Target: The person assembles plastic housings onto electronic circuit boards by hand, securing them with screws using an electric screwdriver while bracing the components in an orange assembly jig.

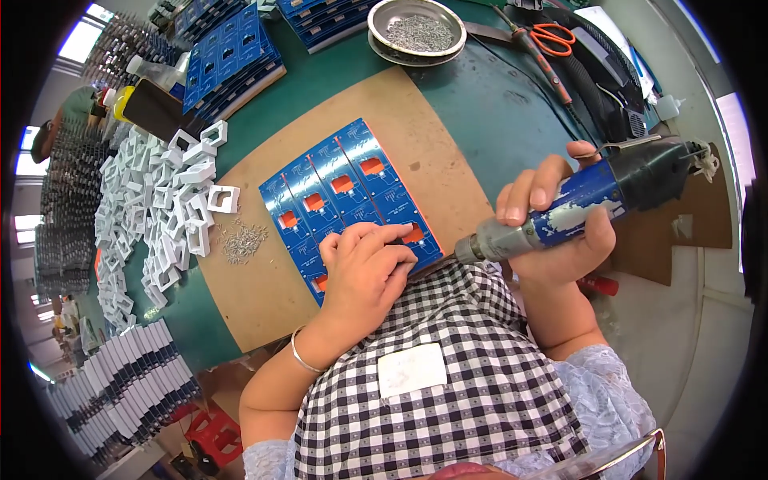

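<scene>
A blue panel (pixel 326 166) of joined circuit boards, with several cut-outs that show orange, lies tilted on a brown board. My left hand (pixel 359 276) rests on its near right part, fingers bent and drawn together by a cut-out. Whatever sits between thumb and fingers is hidden. In my right hand (pixel 560 216) is a blue and grey power screwdriver (pixel 570 210), gripped round its body. Its nose points left, close to the panel's near right corner. I cannot see a bit at the nose.
White plastic frames (pixel 164 204) are heaped at left, beside loose screws (pixel 244 242). A metal bowl (pixel 420 30) of small metal parts stands at the far edge. Blue panels are stacked (pixel 228 60) far left. Orange-handled scissors (pixel 554 38) and a soldering iron (pixel 546 68) lie far right.
</scene>
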Motion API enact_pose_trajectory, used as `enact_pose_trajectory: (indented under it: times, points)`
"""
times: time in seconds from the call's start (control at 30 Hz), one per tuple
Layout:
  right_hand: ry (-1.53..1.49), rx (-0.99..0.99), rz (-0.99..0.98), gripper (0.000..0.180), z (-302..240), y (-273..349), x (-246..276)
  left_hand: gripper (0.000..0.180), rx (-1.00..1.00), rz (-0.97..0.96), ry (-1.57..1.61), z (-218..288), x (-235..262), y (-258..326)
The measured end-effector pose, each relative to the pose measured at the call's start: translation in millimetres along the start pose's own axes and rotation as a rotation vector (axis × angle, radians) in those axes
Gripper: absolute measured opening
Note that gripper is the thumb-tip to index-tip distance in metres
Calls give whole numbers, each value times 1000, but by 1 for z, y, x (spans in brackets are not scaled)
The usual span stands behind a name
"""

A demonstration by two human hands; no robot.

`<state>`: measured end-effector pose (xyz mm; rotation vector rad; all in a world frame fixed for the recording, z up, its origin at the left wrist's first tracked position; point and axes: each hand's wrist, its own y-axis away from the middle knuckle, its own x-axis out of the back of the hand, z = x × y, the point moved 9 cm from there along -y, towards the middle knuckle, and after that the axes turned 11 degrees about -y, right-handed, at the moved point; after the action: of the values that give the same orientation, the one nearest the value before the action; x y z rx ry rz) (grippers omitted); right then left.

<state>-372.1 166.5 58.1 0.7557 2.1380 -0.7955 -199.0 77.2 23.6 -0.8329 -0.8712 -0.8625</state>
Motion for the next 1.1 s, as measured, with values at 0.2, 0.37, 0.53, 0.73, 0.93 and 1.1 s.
enact_pose_trajectory:
  times: [0.2,0.37,0.53,0.73,0.93,1.1]
  points:
    - [-3,6,30,60,-1,-1,8,15,4,-16,-41,1,-6,0]
    - [19,-1,-1,61,3,-3,1,16,-10,-8,-17,0,-4,-1]
    - [74,10,-85,62,4,1,-14,16,-139,34,-168,13,-4,-1]
    - [264,-64,-244,68,3,17,-49,17,-163,104,-135,11,-2,9]
    - [162,-165,-344,68,11,20,-50,21,-137,111,-17,9,-1,3]
    - [178,-129,-494,68,27,16,-56,17,-129,138,-1,3,-2,0]
